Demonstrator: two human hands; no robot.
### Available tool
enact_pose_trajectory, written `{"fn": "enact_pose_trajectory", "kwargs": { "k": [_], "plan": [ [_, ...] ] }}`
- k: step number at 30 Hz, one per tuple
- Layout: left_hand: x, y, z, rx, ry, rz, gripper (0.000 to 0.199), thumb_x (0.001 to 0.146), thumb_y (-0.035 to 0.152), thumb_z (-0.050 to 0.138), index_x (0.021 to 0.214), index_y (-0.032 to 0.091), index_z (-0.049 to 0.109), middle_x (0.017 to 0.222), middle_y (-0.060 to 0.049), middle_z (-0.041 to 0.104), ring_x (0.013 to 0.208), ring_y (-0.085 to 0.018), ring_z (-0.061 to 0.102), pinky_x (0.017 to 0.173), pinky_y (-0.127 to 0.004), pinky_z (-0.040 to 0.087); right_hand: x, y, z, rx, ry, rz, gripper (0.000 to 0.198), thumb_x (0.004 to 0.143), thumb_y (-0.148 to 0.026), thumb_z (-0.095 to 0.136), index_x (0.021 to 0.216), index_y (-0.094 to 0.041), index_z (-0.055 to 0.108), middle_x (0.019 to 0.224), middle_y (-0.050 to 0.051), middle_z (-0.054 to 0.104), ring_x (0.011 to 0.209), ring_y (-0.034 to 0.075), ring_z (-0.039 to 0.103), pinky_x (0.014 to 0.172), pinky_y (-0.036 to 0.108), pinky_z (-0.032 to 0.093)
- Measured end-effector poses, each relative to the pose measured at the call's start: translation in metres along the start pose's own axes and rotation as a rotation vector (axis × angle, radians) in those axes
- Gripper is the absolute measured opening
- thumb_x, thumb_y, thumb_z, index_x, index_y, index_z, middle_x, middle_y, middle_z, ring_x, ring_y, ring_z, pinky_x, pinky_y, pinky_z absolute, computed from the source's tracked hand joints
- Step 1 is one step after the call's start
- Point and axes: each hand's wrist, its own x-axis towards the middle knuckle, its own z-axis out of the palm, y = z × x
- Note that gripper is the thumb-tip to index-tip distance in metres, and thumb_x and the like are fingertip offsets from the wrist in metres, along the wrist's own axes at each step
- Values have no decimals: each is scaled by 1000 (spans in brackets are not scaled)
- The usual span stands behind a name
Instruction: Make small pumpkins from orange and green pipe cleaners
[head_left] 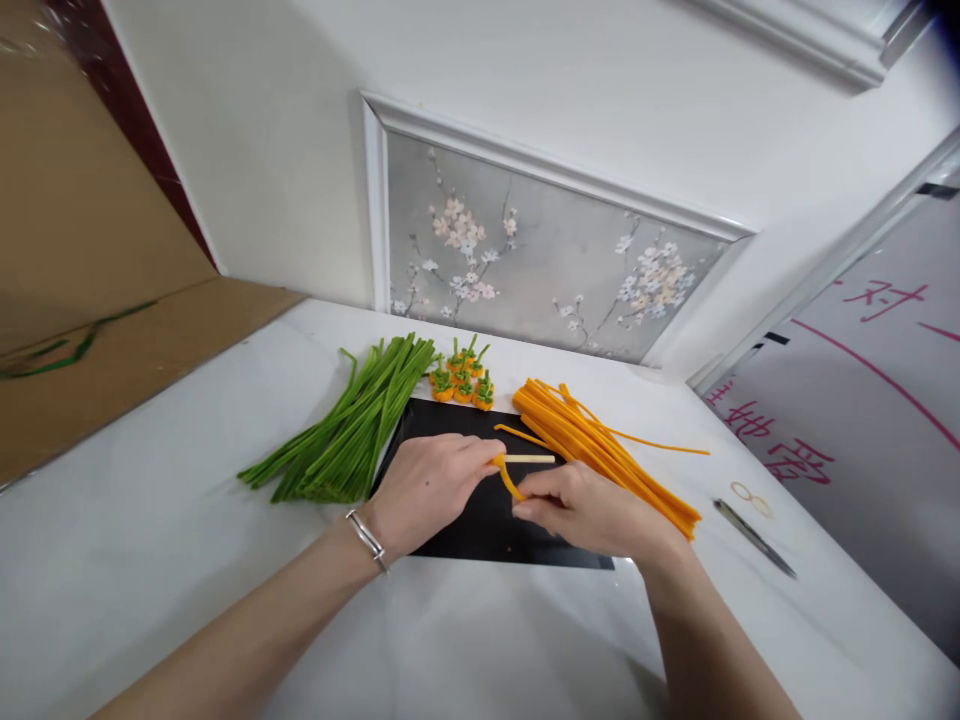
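Note:
Between my hands an orange pipe cleaner point(511, 484) is looped at one end round a thin pale stick point(532, 459). My left hand point(431, 480) is closed, pinching the stick and the wrapped end of the pipe cleaner; its fingertips partly hide the wrap. The pipe cleaner's other end curves down into my right hand point(574, 505), whose thumb and fingers pinch it. The stick's free end points right, above my right hand. Both hands are over a black mat point(480, 535) on the white table.
Green pipe cleaners point(352, 430) lie bundled left of the mat, orange ones point(607, 450) to its right. Several small orange-and-green pieces point(463, 380) stand behind it. Tweezers point(754, 537) and two thin rings point(751, 498) lie far right. Cardboard point(150, 350) borders the left; a wall point(300, 200) rises behind.

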Motion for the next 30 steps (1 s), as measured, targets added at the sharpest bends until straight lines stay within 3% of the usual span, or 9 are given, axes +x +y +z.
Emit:
{"fn": "enact_pose_trajectory", "kwargs": {
  "k": [8,14,20,24,30],
  "plan": [
    [1,-3,5,142,-38,-5,15,94,23,46,96,23,62,73,2,66,69,-18,62,55,-28,33,-8,-20,-6,-121,64,-45,32,92,-27,51,61,-20,46,52,-6,40,47,9,36,48,23,27],
    [1,-4,6,119,-77,51,14,92,21,50,99,24,62,78,3,67,72,-18,63,57,-29,35,-5,-12,-6,-37,336,-65,22,94,-29,49,80,-22,63,73,-1,66,64,13,60,60,24,41],
    [1,2,4,51,-87,98,17,92,30,53,101,20,64,77,2,68,72,-17,62,58,-28,36,5,7,-5,30,560,-4,16,89,-32,57,83,-22,68,80,1,70,71,17,64,67,28,47],
    [2,4,5,21,-61,122,18,93,30,51,89,21,66,69,2,66,66,-16,59,57,-28,34,10,19,-4,108,528,27,20,88,-36,58,80,-21,69,73,0,68,63,15,60,60,26,45],
    [1,5,10,-99,-12,146,14,91,25,54,83,18,63,72,1,70,65,-14,62,67,-28,40,13,28,4,201,298,69,39,91,-41,50,60,-18,56,56,-4,48,51,9,39,47,23,30]
  ]
}}
